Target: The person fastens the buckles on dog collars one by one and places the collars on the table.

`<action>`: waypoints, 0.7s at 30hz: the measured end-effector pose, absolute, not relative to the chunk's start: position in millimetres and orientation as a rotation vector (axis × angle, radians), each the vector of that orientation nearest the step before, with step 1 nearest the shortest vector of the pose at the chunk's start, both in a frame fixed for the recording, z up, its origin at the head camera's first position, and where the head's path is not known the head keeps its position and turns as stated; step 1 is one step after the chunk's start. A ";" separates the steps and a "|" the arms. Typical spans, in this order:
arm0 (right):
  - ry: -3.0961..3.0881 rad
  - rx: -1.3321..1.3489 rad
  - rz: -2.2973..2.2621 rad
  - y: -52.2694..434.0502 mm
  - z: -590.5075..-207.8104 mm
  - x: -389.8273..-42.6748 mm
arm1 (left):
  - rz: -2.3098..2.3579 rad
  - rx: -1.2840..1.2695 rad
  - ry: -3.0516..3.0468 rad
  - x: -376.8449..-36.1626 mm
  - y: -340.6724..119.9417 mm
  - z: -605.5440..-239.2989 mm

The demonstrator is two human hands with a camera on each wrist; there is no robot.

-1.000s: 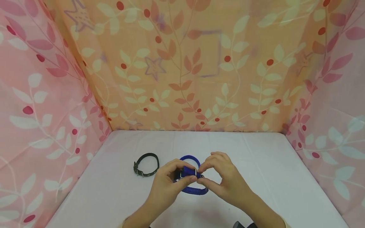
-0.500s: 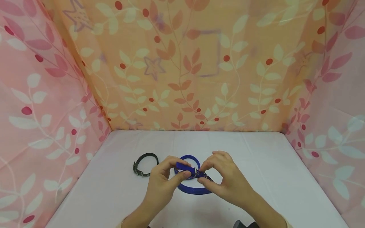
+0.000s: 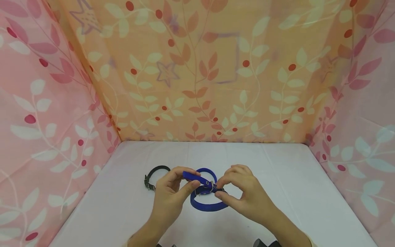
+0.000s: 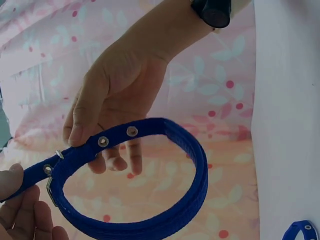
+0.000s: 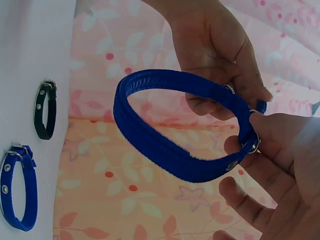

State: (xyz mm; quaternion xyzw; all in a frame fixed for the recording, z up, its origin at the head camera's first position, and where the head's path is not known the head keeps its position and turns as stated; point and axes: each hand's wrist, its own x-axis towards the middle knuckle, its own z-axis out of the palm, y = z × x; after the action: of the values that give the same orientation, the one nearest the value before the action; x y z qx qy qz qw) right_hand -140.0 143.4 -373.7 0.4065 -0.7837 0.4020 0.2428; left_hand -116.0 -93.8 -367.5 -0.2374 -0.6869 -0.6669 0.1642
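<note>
Both hands hold a blue pet collar (image 3: 208,207) with a metal buckle and metal-ringed holes, its loop raised above the table. My left hand (image 3: 171,190) pinches the strap's free end between thumb and fingers, left of the buckle. Close to the buckle, my right hand (image 3: 242,190) pinches the band with thumb and forefinger. In the left wrist view, the strap end (image 4: 32,174) passes through the buckle (image 4: 51,190). A second blue collar (image 5: 31,200) stands on the table, partly behind the held one in the head view.
A black collar (image 3: 158,167) lies on the white table (image 3: 277,178) to the left, partly covered by my left hand. Pink and orange floral sheets (image 3: 197,68) wall the table at the back and sides. A dark object (image 3: 262,243) shows at the front edge.
My left hand has moved left with the strap end, and a longer stretch of strap shows left of the buckle. The right hand has stayed nearly in place.
</note>
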 end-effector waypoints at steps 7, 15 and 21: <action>-2.064 1.133 1.158 139.5 -373.8 -140.2 | -1.935 -0.697 -1.935 -117.0 -91.4 -371.0; -2.013 1.000 1.288 143.3 -373.1 -140.3 | -1.780 -0.599 -2.179 -120.3 -86.9 -375.9; -2.071 0.901 1.402 146.8 -371.5 -137.5 | -1.592 -0.709 -2.143 -125.1 -83.1 -384.3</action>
State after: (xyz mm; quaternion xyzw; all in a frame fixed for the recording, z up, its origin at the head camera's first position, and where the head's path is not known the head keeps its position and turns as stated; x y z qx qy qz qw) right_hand -137.5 146.8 -371.5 0.3289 -0.7566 0.5120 0.2393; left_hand -125.1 -83.1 -384.3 -0.2521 -0.7618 -0.5661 0.1887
